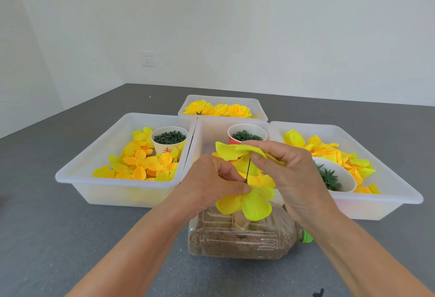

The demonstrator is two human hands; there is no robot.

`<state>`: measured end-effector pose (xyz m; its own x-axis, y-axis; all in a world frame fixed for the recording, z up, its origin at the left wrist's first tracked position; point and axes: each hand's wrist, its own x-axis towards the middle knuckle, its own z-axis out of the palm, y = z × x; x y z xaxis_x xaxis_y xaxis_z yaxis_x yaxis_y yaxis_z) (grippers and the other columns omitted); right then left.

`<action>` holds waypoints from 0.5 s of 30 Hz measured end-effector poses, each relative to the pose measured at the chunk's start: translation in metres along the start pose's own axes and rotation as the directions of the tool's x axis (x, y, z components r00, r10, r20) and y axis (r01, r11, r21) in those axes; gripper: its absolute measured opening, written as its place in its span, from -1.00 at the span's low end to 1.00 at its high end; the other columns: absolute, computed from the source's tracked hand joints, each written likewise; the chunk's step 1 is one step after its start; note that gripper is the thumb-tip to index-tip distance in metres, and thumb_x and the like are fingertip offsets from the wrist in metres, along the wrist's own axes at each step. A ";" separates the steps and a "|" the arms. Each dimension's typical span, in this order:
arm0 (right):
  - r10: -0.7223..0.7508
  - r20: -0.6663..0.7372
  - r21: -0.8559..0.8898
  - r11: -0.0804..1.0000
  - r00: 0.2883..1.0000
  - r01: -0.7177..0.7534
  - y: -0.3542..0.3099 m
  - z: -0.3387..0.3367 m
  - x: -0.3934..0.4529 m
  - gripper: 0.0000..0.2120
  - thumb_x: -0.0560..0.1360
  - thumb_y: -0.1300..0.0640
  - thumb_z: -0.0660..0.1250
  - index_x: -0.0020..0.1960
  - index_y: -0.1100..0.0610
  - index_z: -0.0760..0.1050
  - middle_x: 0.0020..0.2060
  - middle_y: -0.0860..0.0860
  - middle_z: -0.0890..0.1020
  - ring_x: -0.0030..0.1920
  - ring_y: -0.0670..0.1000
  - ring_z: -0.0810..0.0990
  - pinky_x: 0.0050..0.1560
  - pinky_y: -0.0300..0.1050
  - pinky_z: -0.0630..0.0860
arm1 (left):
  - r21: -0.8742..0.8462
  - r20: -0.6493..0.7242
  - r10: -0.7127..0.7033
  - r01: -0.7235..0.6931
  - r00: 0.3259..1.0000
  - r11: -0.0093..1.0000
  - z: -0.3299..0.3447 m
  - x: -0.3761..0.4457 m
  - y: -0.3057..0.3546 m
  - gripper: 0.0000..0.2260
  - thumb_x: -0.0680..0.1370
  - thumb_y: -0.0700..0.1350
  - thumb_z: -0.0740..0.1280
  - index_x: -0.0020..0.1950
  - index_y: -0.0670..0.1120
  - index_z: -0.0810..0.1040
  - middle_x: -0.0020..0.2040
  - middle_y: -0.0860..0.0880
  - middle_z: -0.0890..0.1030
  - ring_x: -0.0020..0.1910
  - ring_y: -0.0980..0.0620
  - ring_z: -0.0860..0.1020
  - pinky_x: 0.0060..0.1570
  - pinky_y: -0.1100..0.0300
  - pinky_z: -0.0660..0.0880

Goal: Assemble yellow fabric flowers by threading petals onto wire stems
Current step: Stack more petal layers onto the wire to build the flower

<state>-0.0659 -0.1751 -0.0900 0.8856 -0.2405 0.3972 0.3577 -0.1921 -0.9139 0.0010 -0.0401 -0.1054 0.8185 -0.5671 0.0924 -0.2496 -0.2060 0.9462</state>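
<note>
On the left of the grey bench (70, 237) sits a tray (70, 176) of loose petals with a cup of green bits. Centre stage, the left hand (211, 186) pinches a yellow petal layer (249, 202) at the base of a dark wire stem (247, 170), above a grain-filled bottle (235, 240). The right hand (289, 174) pinches another petal (233, 150) at the stem's top.

Glowing under bright, even, diffuse light; casting only faint soft shadows beneath the trays (122, 199); bowing the table (70, 237) edge with wide-angle distortion; blurring slightly around the hands and frame corners.
</note>
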 end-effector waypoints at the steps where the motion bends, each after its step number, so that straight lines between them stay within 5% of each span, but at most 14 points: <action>1: -0.050 0.005 -0.059 0.997 0.999 0.050 0.001 -0.001 0.000 -0.73 0.44 0.40 0.33 0.01 0.10 0.64 -0.02 0.05 0.68 0.09 0.01 0.62 0.14 -0.05 0.52 | 0.001 -0.002 0.001 -0.001 1.000 1.000 0.000 0.000 0.000 -0.83 0.34 -0.29 0.51 -0.36 -0.06 0.63 -0.38 0.01 0.61 -0.35 0.12 0.53 -0.27 0.29 0.48; 6: -0.312 -0.019 -0.322 0.901 0.950 0.290 0.009 0.000 -0.003 -0.60 0.43 0.52 0.27 0.05 0.09 0.61 0.00 0.02 0.67 0.09 -0.01 0.61 0.15 -0.12 0.50 | 0.001 -0.020 -0.006 0.006 1.000 1.000 0.000 0.001 -0.003 -0.84 0.33 -0.27 0.53 -0.36 -0.05 0.65 -0.39 0.05 0.62 -0.34 0.15 0.53 -0.28 0.32 0.48; 10: -0.612 0.054 -0.586 0.621 0.789 0.521 0.017 -0.003 -0.003 -0.76 0.44 0.41 0.25 -0.01 0.26 0.64 -0.08 0.10 0.68 -0.01 0.04 0.63 0.06 -0.09 0.49 | -0.026 0.001 -0.003 0.003 1.000 1.000 0.000 0.001 -0.003 -0.87 0.34 -0.29 0.51 -0.24 -0.07 0.68 -0.28 0.00 0.68 -0.27 0.14 0.60 -0.18 0.23 0.56; 15: -0.698 0.123 -0.668 0.467 0.705 0.579 0.025 0.001 -0.005 -0.73 0.47 0.28 0.17 -0.10 0.29 0.66 -0.09 0.19 0.64 -0.08 0.16 0.63 -0.13 -0.01 0.54 | 0.006 0.031 0.030 -0.030 0.999 1.000 -0.002 0.002 -0.006 -0.94 0.36 -0.29 0.49 -0.25 -0.15 0.67 -0.35 0.03 0.64 -0.35 0.17 0.55 -0.29 0.32 0.52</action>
<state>-0.0608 -0.1781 -0.1147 0.4114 0.0819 0.9078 0.4820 -0.8649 -0.1404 0.0052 -0.0388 -0.1100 0.7941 -0.5976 0.1110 -0.2770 -0.1933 0.9412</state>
